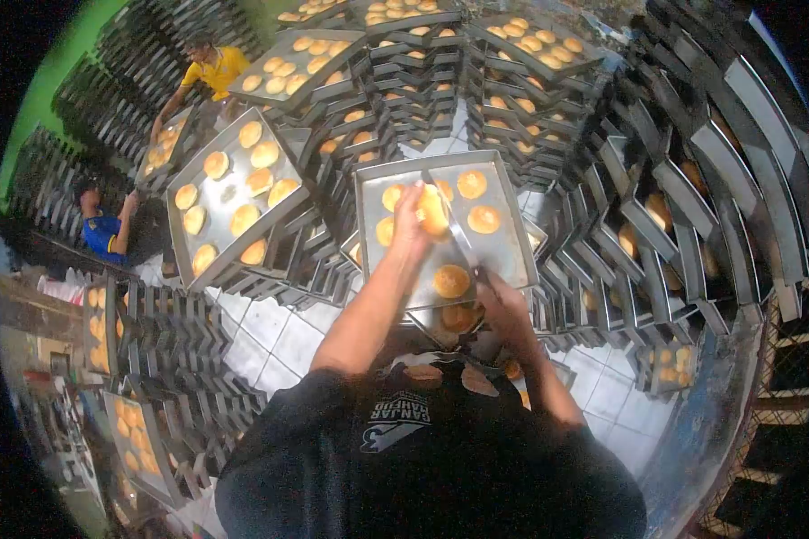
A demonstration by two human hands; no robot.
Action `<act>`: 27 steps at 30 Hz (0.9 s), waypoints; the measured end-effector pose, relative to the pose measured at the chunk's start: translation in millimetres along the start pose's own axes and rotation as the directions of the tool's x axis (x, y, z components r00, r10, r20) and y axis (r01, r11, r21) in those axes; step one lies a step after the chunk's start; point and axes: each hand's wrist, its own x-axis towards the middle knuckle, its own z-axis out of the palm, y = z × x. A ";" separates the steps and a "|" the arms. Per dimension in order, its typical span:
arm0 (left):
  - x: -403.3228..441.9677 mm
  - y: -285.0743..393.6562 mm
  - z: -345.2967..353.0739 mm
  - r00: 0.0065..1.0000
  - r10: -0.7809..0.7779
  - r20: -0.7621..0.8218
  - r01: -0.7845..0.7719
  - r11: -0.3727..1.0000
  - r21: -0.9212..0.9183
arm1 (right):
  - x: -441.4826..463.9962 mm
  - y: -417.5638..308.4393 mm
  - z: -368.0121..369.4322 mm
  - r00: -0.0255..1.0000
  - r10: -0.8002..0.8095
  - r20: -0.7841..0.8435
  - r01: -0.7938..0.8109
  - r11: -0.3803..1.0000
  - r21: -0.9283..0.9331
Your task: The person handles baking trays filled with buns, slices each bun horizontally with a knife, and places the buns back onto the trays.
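Observation:
A round golden bun (434, 214) is gripped in my left hand (410, 220), with the fingers closed on its left side. My right hand (503, 304) is wrapped round the handle of a long knife (463, 241). The blade slants up and left along the bun's right side; whether it cuts in, I cannot tell. Both hands are over a square metal tray (518, 242). Several more buns lie in it, among them one at the upper right (471, 184), one below that (484, 219) and one near the front edge (451, 281).
Another tray of buns (185, 244) tops a stack to the left. Tall stacks of trays (413, 76) rise ahead, and more trays (692, 207) stand at the right. One person in yellow (216, 70) and another in blue (108, 234) are at the left. White floor tiles (283, 346) show between stacks.

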 end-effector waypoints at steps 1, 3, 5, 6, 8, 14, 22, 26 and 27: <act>-3.7 0.2 0.6 1.000 0.008 -0.007 -0.008 1.000 -0.003 | -5.9 3.2 -1.3 1.000 -0.003 0.010 0.003 1.000 0.001; -20.7 -2.3 5.6 0.999 0.019 0.047 -0.024 0.994 0.104 | -17.4 9.9 -0.7 0.995 0.094 0.033 -0.098 0.983 0.158; -38.0 -19.9 20.2 0.999 -0.037 0.009 0.035 0.992 0.119 | -1.6 10.7 -3.4 1.000 -0.002 0.009 0.001 0.999 0.054; -43.0 -28.8 24.5 0.997 -0.075 0.016 0.071 0.983 0.167 | 7.3 11.7 -6.9 0.994 -0.105 0.003 0.105 0.993 -0.061; -41.4 -36.1 23.6 0.992 -0.107 0.068 0.095 0.982 0.164 | 15.8 18.7 -11.8 1.000 0.013 0.027 -0.011 0.998 -0.058; -31.3 -19.7 17.2 0.998 -0.048 -0.042 0.052 0.994 0.095 | -30.1 20.1 -31.9 0.986 0.123 0.110 -0.125 0.992 0.011; -24.5 -92.9 1.5 0.957 -0.271 -0.106 0.275 0.961 0.024 | 5.7 46.2 -14.2 0.938 0.306 0.165 -0.342 0.901 0.268; -16.3 -79.4 18.0 0.966 -0.215 -0.141 0.226 0.972 0.067 | -41.3 40.9 -28.4 0.917 0.371 0.148 -0.383 0.921 0.068; -10.3 -84.6 11.7 0.963 -0.223 -0.151 0.233 0.971 0.053 | -63.6 59.9 -29.3 0.902 0.419 0.107 -0.421 0.907 0.000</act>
